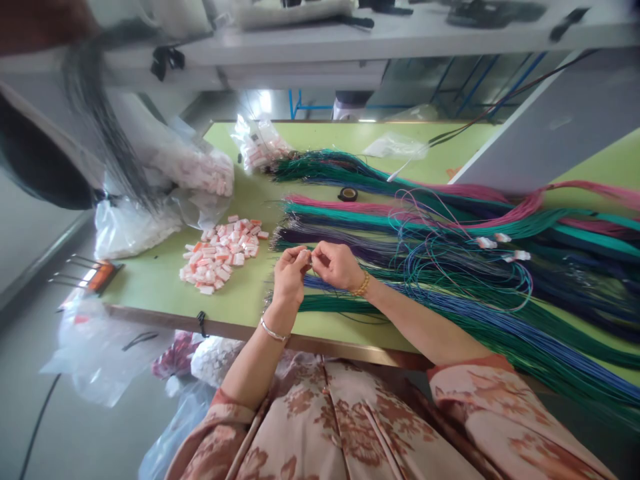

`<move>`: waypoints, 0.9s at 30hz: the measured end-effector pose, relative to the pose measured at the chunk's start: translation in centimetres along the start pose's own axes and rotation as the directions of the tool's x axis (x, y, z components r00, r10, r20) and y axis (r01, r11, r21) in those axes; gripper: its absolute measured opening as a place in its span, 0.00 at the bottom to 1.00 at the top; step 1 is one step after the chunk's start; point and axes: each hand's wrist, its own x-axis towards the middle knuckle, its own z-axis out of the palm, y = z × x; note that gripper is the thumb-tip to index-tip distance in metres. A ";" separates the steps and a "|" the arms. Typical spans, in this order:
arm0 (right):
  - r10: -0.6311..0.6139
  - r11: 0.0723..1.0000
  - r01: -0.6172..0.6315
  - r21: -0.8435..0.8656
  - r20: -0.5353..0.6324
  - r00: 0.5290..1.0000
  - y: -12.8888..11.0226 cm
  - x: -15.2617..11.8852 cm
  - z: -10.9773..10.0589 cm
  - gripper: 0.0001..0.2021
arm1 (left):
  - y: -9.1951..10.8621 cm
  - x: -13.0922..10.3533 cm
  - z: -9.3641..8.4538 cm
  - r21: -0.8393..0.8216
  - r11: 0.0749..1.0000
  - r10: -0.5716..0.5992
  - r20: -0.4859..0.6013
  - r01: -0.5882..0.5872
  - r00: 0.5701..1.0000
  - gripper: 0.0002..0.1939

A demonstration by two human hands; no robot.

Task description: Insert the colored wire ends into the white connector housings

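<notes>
My left hand (290,275) and my right hand (336,264) meet fingertip to fingertip over the bundles of wires. Both are closed in a pinch, and what sits between the fingers is too small and too covered to make out. Beneath and beside them run dark purple wires (320,235), green wires (340,304) and blue wires (425,303), their tips at the left. To the left of my left hand lies a loose pile of small white and orange plastic connector housings (223,253).
A roll of black tape (347,194) lies behind my hands. Wires with white connectors (487,243) rest at the right. Clear bags (260,143) of housings stand at the back and left. An orange block with metal prongs (101,275) sits at the left edge. A grey upright panel (555,127) rises at the right.
</notes>
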 end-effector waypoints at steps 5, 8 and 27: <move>0.012 1.000 -0.012 -0.021 -0.039 0.999 0.1 0.4 0.1 0.08 | -0.1 0.5 0.3 0.007 0.999 0.034 0.000 -0.034 0.999 0.16; 0.032 0.998 -0.033 0.051 0.015 0.999 0.2 0.4 0.2 0.09 | 0.0 0.6 0.1 -0.016 1.000 -0.001 0.029 0.001 1.000 0.15; 0.336 0.874 -0.242 -0.421 0.165 0.927 10.8 11.3 0.2 0.07 | 0.3 2.0 -0.9 -0.150 0.983 -0.096 0.091 0.109 0.991 0.13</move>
